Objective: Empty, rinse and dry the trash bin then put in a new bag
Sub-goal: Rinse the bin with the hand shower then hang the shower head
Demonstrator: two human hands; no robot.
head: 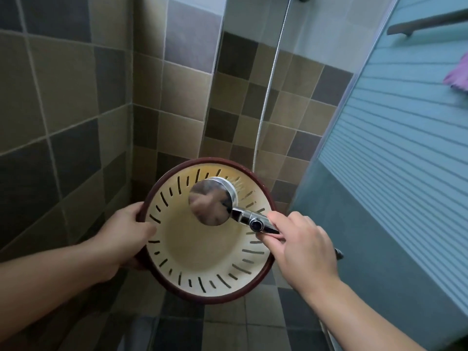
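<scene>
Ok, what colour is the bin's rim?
Dark reddish-brown; the trash bin is cream inside with dark slots. Head view.

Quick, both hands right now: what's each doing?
Left hand: grips the trash bin by its rim.
Right hand: holds the shower head by its handle.

Shower head [211, 202] hides part of bin [202, 259] inner wall; its spray face turned away, unseen. Hose [268, 89] top cut off at pic's upper edge. Pink cloth [458, 76] cropped at right edge, blurry. Left hand [126, 230] fingers partly behind bin rim.
</scene>
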